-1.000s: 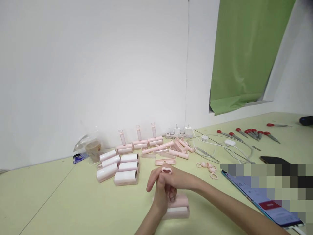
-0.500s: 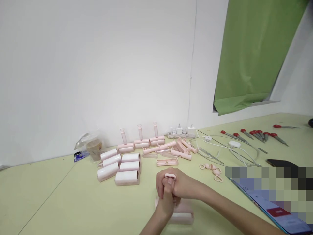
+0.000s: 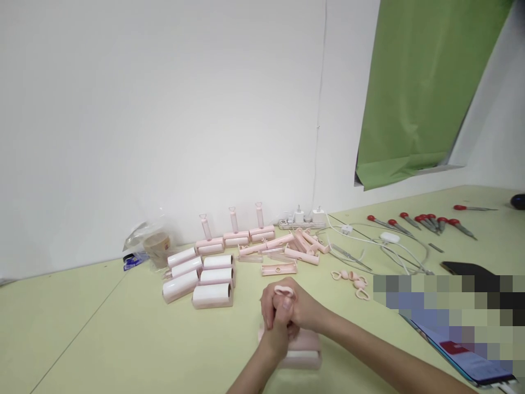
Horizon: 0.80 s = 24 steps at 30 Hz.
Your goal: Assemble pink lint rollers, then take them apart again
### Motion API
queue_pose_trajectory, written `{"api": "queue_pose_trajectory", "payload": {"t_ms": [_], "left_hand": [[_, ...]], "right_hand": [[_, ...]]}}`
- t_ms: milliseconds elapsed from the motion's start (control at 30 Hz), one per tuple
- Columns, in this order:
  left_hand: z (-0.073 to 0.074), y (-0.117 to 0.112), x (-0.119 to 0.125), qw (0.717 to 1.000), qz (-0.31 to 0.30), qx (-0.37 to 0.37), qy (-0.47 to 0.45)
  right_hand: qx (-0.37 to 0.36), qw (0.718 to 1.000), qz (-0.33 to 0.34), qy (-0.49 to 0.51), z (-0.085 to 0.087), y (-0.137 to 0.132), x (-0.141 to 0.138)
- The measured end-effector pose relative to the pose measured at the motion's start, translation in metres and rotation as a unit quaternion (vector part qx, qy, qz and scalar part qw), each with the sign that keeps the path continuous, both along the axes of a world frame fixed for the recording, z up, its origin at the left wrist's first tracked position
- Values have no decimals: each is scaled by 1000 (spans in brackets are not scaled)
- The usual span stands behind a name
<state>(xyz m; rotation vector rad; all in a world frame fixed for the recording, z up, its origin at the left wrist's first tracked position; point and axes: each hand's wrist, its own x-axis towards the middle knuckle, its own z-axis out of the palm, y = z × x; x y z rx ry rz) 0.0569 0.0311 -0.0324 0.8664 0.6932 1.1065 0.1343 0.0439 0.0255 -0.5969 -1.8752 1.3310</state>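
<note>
My right hand [image 3: 305, 311] and my left hand [image 3: 277, 335] are closed together, one wrapped over the other, around the handle of a pink lint roller [image 3: 302, 357]. Out of the top of my fists pokes the handle's pink heart-shaped loop [image 3: 284, 290]; my fingers hide the rest of the handle. Below the hands, the roller's pink case with its white roll rests on the table, partly covered by my left wrist. Just beyond lies an empty pink case half [image 3: 279, 269]. Several pink heart-shaped end pieces [image 3: 362, 294] are to the right.
White rolls in pink cases [image 3: 211, 296] stand at left, with three upright-handled lint rollers [image 3: 237, 236] behind. Pink case parts [image 3: 302, 255] are heaped near a power strip [image 3: 301, 224] and cables. Red-tipped screwdrivers [image 3: 426, 221] and a phone [image 3: 471, 355] lie at right; a bagged cup [image 3: 157, 247] stands left.
The view has shifted slightly. My hands stay closed around the handle, and the heart-shaped loop now tilts a little differently above them.
</note>
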Motion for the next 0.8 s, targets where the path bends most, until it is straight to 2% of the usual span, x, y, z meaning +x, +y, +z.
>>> {"api": "queue_pose_trajectory", "payload": {"t_ms": [133, 233, 333, 400, 467, 567, 667, 800], "left_hand": [[4, 9, -4, 996, -68, 50, 16], [7, 15, -9, 987, -138, 81, 24], [11, 18, -14, 979, -167, 109, 30], [16, 18, -17, 978, -158, 130, 33], [20, 17, -20, 979, -128, 155, 36], [23, 14, -24, 978, -88, 180, 51], [20, 9, -24, 980, -90, 167, 65], [17, -1, -23, 985, -89, 141, 43]], "right_hand": [[-33, 998, -28, -36, 10, -3, 2], [21, 998, -13, -56, 20, -3, 10], [73, 994, 10, -76, 26, 0, 20], [55, 994, 14, -97, 26, 3, 25], [-1, 994, 29, -104, 25, 5, 29], [-43, 996, 41, -72, 21, 7, 30], [12, 998, 31, -47, 20, 6, 26], [75, 994, -7, -74, 21, -1, 22]]}}
